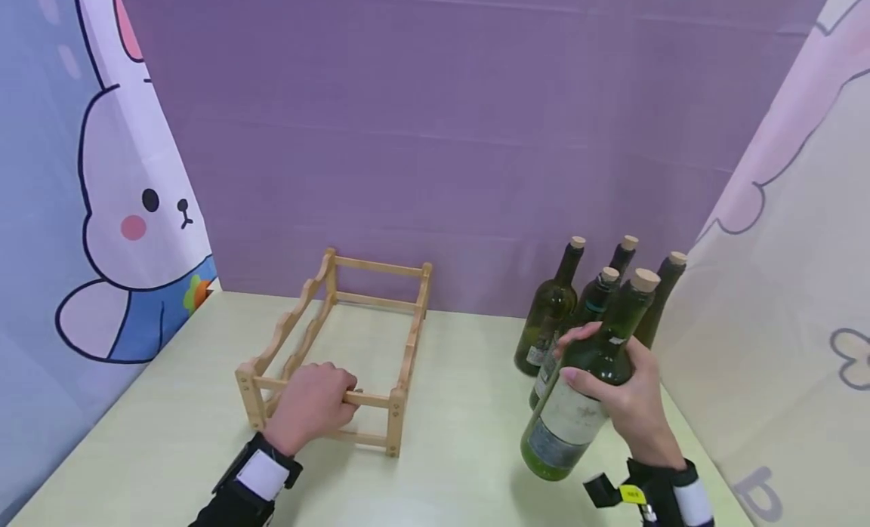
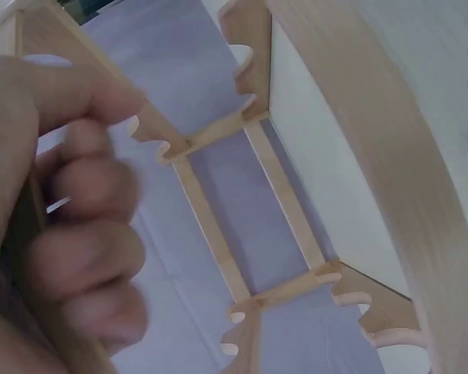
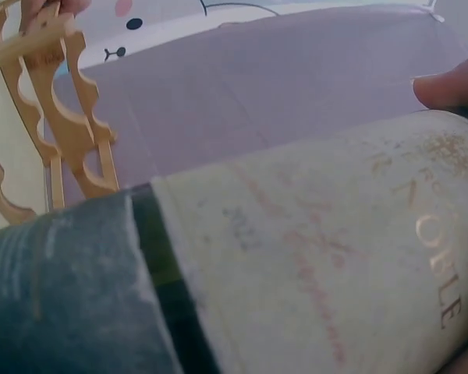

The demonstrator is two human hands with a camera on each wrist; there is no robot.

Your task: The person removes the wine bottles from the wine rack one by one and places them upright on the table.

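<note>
My left hand [image 1: 315,403] grips the near top rail of a light wooden wine rack [image 1: 403,353] with scalloped side rails. In the left wrist view, the curled fingers [image 2: 101,257] wrap that rail, and the rack's far end shows beyond. My right hand [image 1: 628,395] holds a green wine bottle [image 1: 567,421] around its shoulder, cork up and tilted, its base swung toward the left. The bottle's pale label [image 3: 320,241] with a blue-grey lower band fills much of the right wrist view. Behind it stand several corked bottles, among them a dark green one [image 1: 549,315] at the left.
A pale table [image 1: 469,406] lies under everything. A purple backdrop [image 1: 435,134] rises at its far edge, close behind the rack and bottles. Printed cloth walls stand on both sides, one with a cartoon rabbit [image 1: 149,232] at the left.
</note>
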